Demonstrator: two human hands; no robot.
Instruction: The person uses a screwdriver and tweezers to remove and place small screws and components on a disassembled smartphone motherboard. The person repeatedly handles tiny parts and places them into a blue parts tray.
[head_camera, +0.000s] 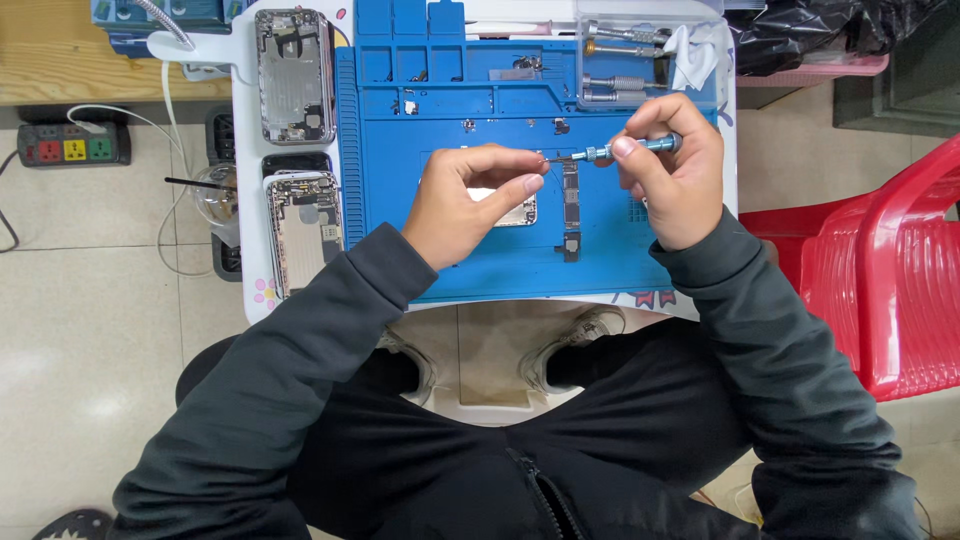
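Observation:
My right hand (672, 175) grips a slim metal screwdriver (628, 149), held level with its tip pointing left. My left hand (470, 200) pinches the tip area of that screwdriver between thumb and forefinger; whether it holds a small part there I cannot tell. Under my left hand lies an opened phone body (518, 211), mostly hidden. A long dark circuit board (571, 208) lies beside it on the blue work mat (480, 120).
Two opened phone housings (293, 75) (304, 230) lie left of the mat on the small white table (242, 110). A clear box with screwdrivers (615, 60) sits at the back right. A red plastic chair (885, 270) stands to the right, a power strip (72, 146) on the floor left.

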